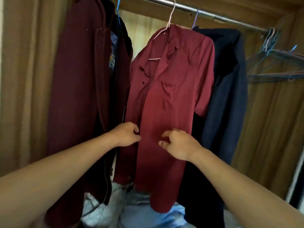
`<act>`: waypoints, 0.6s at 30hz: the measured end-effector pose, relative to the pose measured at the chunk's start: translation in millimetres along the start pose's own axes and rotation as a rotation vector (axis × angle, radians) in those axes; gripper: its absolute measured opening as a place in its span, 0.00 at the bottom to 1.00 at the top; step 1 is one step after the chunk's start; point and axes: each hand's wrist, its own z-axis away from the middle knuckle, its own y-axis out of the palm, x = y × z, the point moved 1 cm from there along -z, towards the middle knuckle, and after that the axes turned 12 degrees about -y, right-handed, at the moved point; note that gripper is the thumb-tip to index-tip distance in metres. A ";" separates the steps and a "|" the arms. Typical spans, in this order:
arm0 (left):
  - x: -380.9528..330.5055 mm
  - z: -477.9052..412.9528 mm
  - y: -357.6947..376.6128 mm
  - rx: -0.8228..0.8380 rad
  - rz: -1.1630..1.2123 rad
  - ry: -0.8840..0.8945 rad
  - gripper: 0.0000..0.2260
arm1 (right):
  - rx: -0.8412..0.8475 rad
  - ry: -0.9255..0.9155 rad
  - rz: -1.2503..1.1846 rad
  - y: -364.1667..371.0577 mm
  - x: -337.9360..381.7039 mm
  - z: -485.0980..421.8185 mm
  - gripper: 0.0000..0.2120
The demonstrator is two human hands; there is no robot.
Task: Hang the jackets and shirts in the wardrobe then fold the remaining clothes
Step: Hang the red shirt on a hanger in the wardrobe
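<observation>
A red short-sleeved shirt (166, 102) hangs on a pink hanger (166, 27) from the wardrobe's metal rod (205, 14), its front open at the collar. My left hand (128, 134) pinches the edge of the shirt's left front panel at about mid height. My right hand (177, 143) hovers just in front of the right panel, thumb and fingers loosely curled and apart, with no fabric between them. A dark maroon jacket (79, 79) hangs to the left and a navy jacket (230, 88) to the right on a purple hanger.
Several empty hangers (271, 55) bunch at the rod's right end. A dark printed garment (115, 51) hangs on a blue hanger between the maroon jacket and the shirt. Light blue and white clothes (144, 211) lie piled below. Wooden wardrobe walls (271, 129) close in both sides.
</observation>
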 end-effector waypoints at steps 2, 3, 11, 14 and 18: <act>1.2 31.9 18.2 0.040 -0.053 -0.036 0.23 | 0.055 0.011 -0.038 12.5 -4.7 30.5 0.25; 1.1 47.6 29.2 0.065 -0.089 -0.051 0.23 | 0.081 0.023 -0.051 18.2 -8.9 46.7 0.24; -42.4 154.4 129.1 0.232 -0.279 -0.051 0.18 | 0.162 0.100 -0.077 36.3 -54.0 183.5 0.18; -80.4 181.3 157.7 0.262 -0.337 0.012 0.18 | 0.174 0.120 -0.212 35.2 -67.8 230.3 0.18; -132.9 199.3 192.5 0.286 -0.304 0.130 0.15 | 0.217 0.203 -0.241 30.5 -94.7 284.9 0.17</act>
